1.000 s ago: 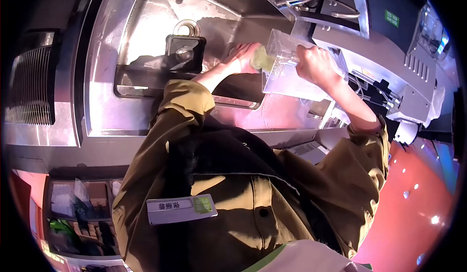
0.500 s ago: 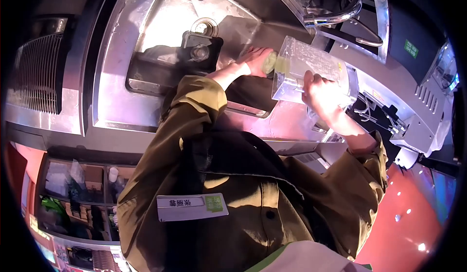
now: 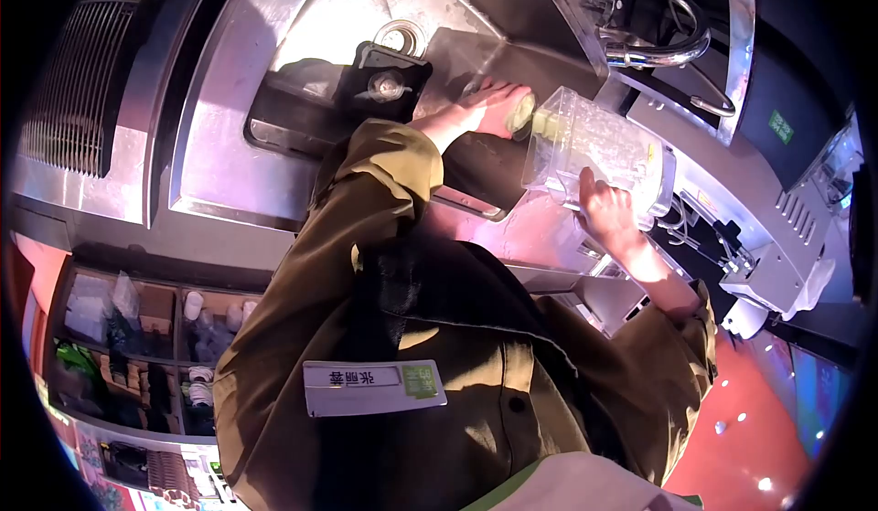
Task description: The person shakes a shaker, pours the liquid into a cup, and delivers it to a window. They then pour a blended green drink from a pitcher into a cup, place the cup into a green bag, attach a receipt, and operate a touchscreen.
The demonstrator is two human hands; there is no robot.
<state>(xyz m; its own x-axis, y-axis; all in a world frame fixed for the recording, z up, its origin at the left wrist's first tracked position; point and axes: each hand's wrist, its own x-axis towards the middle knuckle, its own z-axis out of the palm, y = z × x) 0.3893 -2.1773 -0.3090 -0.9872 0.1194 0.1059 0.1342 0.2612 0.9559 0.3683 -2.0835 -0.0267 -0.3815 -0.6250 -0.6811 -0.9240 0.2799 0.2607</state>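
My left hand point(image 3: 494, 109) is closed around a pale green object point(image 3: 521, 114), possibly a sponge, just outside the open end of a clear plastic jug point(image 3: 594, 150). The jug lies tilted on its side over the right edge of the metal sink point(image 3: 457, 72), its mouth facing left and its walls wet. My right hand point(image 3: 605, 209) grips the jug near its handle, which the fingers mostly hide.
A black square fitting point(image 3: 391, 86) sits beside the round drain point(image 3: 401, 39). A curved chrome faucet point(image 3: 663, 52) stands beyond the jug. At the right is a grey machine point(image 3: 777, 218) with cables; at lower left, a compartmented shelf point(image 3: 174, 362) holds several items.
The whole view has shifted slightly. Both hands still hold the same things, with the green object still close to the jug's mouth. My right hand's grip looks slightly turned.
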